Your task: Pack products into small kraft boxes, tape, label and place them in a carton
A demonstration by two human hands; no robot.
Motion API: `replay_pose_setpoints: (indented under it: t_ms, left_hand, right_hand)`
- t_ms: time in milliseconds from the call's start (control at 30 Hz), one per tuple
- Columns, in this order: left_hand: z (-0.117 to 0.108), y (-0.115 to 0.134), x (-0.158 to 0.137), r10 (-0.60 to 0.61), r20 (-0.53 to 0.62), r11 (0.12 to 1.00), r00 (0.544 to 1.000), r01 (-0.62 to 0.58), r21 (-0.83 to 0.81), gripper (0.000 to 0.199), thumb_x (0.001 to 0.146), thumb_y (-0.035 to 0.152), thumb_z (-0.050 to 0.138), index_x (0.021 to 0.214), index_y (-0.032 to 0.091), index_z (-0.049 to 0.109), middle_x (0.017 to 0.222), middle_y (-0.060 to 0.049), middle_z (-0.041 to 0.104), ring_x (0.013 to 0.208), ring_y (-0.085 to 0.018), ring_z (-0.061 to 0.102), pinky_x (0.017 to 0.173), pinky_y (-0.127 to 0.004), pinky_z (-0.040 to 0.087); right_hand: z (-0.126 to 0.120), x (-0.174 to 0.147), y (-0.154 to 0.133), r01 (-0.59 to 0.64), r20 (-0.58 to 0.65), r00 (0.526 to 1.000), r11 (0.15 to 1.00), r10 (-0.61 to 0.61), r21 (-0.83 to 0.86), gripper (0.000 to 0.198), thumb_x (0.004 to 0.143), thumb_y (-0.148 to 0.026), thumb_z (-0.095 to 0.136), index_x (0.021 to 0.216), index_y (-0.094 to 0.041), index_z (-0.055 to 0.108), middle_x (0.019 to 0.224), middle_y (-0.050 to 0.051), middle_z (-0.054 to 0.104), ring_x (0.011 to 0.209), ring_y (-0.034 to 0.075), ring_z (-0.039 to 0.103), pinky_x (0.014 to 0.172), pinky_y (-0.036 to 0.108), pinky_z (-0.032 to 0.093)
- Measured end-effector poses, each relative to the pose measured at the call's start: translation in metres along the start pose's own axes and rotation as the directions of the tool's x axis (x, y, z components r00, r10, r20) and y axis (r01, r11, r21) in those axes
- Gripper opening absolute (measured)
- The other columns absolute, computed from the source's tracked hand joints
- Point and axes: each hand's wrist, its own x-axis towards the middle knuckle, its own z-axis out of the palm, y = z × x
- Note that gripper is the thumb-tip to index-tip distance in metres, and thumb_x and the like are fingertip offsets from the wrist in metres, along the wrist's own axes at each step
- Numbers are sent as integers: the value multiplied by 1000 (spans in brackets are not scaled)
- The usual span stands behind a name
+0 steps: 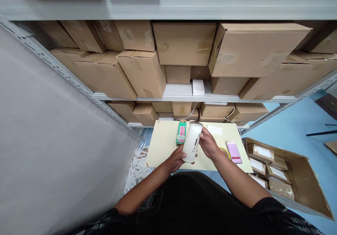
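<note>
A white bottle (pixel 192 142) with dark lettering and a silvery top is held at a tilt above the small cream table (pixel 160 147). My left hand (pixel 176 159) is closed around its lower end. Near the top, my right hand (pixel 207 142) grips the bottle's right side with bent fingers. Just left of the bottle lies a green box (pixel 181 132) with a pink picture on its front. To the right of my right hand, a roll of yellow tape (pixel 224 152) is partly hidden by my forearm. Beside it rests a phone (pixel 234 152) with a pink screen.
Shelves packed with cardboard boxes (pixel 184 44) rise behind the table. A white paper (pixel 214 129) lies at its back. On the right stands a large open carton (pixel 306 179) with several small parcels in it. White paper strips (pixel 135 166) litter the floor by the left wall.
</note>
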Motion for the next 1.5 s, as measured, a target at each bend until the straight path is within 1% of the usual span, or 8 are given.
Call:
replay_pose_setpoints:
  t_ms: [300,533,867,967,1033,1167,1300,1500]
  left_hand:
    - [0,-7,15,293,-139,898,946,-222,379,86,67,44,95,138,21,53,127,-12,65,118,-31,61,99,-40,48]
    - [-6,5,6,45,-15,999,999,-45,11,78,77,53,82,140,20,51,123,-16,68,105,-33,70,84,-45,57]
    - [-13,-6,28,-250,437,906,864,368,-207,81,75,67,67,131,8,62,106,-20,75,95,-35,73,84,-50,55]
    - [-24,-11,47,-359,322,921,876,389,-34,84,80,80,54,124,9,65,106,-22,75,99,-36,72,86,-50,53]
    - [-39,-7,67,-347,52,924,936,332,191,77,85,81,49,114,12,68,107,-20,74,101,-33,70,86,-45,53]
    - [-83,16,116,58,-511,547,857,401,735,55,83,64,67,117,20,64,122,-14,69,110,-31,67,89,-42,53]
    - [-125,31,169,215,-560,66,800,560,826,81,79,64,70,141,16,51,146,-22,54,138,-40,48,106,-46,45]
    - [-143,15,219,94,-591,-84,801,598,797,101,78,60,71,158,14,30,146,-24,54,137,-41,48,103,-46,45]
  right_hand:
    - [8,-5,19,150,-213,955,956,-206,-251,52,70,-40,89,111,-27,60,98,2,63,87,20,58,82,35,50]
    - [-22,5,14,23,-281,959,1000,-28,-20,32,87,-57,70,89,-25,66,85,2,67,78,20,62,78,37,52]
    - [-27,12,6,-295,309,921,942,236,161,75,69,-75,76,128,-29,61,113,11,76,94,34,72,51,29,44]
    - [-35,16,9,-235,172,962,962,210,141,71,69,-72,79,123,-30,60,110,10,75,94,33,72,56,32,49]
    - [-46,19,14,-148,-12,989,986,150,77,62,71,-66,82,117,-30,62,105,7,75,88,29,71,62,34,52]
    - [-71,16,29,-26,-343,939,986,-34,-168,55,70,-55,88,111,-27,65,102,4,74,84,23,67,71,33,54]
    - [-85,-5,42,-56,-510,852,951,-113,-305,58,68,-55,89,111,-24,64,106,7,74,90,25,67,75,36,56]
    - [-81,-40,50,-108,-548,826,918,-131,-381,54,73,-51,87,114,-25,63,111,9,76,100,29,70,84,42,58]
